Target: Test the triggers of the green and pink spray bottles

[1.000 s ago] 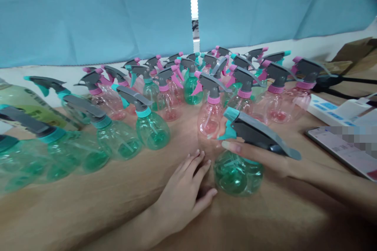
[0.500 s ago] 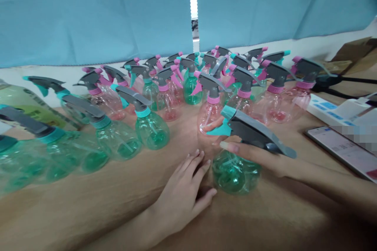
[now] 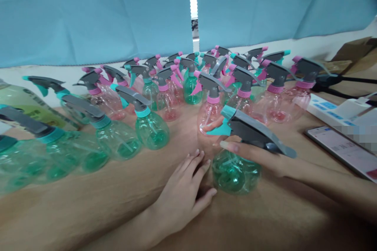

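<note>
A clear green spray bottle (image 3: 237, 174) with a grey and turquoise trigger head stands upright on the table. My right hand (image 3: 250, 151) is wrapped round its neck just under the head, thumb on the near side and a finger by the turquoise trigger. To the left of this bottle, my left hand (image 3: 187, 188) rests on the tabletop, fingers stretched out and holding nothing. Its fingertips are close to the bottle's base. Just behind the held bottle stands a pink spray bottle (image 3: 208, 114). A green spray bottle (image 3: 152, 130) is to the left, beyond my left hand.
Several green spray bottles (image 3: 118, 139) line the left side, and pink and green ones crowd the back. A phone (image 3: 338, 149) and a white power strip (image 3: 330, 110) lie at the right. A cardboard box (image 3: 357, 57) and a blue curtain (image 3: 88, 15) are behind.
</note>
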